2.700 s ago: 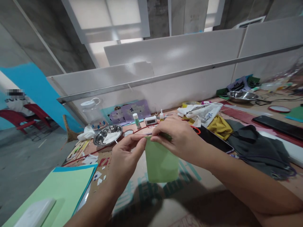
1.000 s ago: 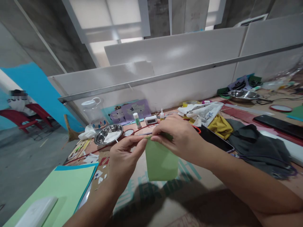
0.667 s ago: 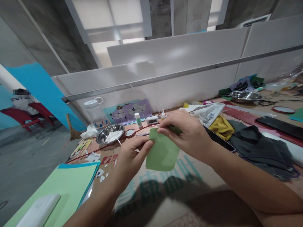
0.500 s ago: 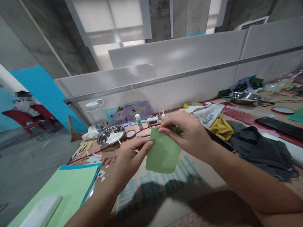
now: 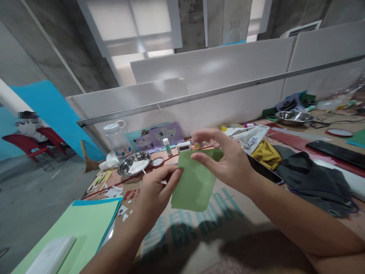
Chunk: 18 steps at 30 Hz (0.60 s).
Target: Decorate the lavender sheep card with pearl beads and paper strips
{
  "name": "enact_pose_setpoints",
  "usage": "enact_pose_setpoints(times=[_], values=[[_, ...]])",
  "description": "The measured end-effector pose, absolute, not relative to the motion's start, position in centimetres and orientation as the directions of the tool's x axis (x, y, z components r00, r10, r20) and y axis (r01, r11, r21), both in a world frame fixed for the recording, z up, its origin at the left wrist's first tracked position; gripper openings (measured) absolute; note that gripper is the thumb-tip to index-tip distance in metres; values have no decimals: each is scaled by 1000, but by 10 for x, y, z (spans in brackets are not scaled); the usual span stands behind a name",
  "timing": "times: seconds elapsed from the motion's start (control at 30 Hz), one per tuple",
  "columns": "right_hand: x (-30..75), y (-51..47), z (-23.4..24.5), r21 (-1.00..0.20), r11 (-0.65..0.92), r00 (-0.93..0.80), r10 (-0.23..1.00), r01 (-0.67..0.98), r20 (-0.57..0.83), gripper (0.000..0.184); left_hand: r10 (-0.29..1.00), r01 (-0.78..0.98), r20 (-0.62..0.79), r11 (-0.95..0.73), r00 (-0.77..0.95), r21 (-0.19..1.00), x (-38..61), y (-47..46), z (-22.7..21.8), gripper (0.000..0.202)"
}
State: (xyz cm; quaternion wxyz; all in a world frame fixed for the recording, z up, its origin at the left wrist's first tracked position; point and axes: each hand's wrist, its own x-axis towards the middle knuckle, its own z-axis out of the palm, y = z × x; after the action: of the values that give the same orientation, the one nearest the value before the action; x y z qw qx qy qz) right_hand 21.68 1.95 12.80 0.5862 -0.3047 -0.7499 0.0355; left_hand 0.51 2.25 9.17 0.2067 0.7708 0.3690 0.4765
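A green piece of paper (image 5: 196,184), with one rounded lower corner, is held above the printed cardboard (image 5: 222,220). My left hand (image 5: 159,188) pinches its left edge between thumb and fingers. At the upper right of the paper is my right hand (image 5: 232,161), its thumb and slightly blurred fingers spread apart. The right thumb overlaps the paper in view; whether it touches I cannot tell. Just beyond the sheet stand a glue stick (image 5: 167,146) and a small white device with a dark display (image 5: 184,147).
A steel bowl (image 5: 121,167) with white material, a tape roll (image 5: 157,162) and a clear jug (image 5: 114,139) stand at the back left. Light green sheets (image 5: 82,217) bear a white box (image 5: 53,255). Dark cloth (image 5: 316,179) lies right. A person (image 5: 30,127) sits far left.
My right hand's fingers have parted from the paper's top edge and opened. The paper, still in my left hand, has shifted slightly left.
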Motion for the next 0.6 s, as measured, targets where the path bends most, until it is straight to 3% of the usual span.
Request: enact_pose_setpoints(times=[0.1, 0.2, 0.3, 0.4, 0.6], values=[[215, 28, 127, -734, 678, -84, 735, 52, 673, 75, 791, 313, 603, -602, 104, 735, -2, 27, 89, 28], [210, 34, 123, -897, 413, -253, 861, -158, 441, 93, 783, 295, 622, -591, -13, 750, -6, 30, 90, 28], [204, 35, 116, -956, 282, -342, 894, -77, 291, 73, 772, 288, 634, -600, -32, 746, -6, 29, 93, 25], [201, 35, 111, -970, 238, -320, 916, -53, 242, 46, 778, 265, 628, -598, -37, 756, -4, 29, 96, 24], [201, 38, 112, -973, 182, -334, 916, -145, 221, 42, 815, 183, 580, -570, -3, 801, -2, 28, 105, 29]])
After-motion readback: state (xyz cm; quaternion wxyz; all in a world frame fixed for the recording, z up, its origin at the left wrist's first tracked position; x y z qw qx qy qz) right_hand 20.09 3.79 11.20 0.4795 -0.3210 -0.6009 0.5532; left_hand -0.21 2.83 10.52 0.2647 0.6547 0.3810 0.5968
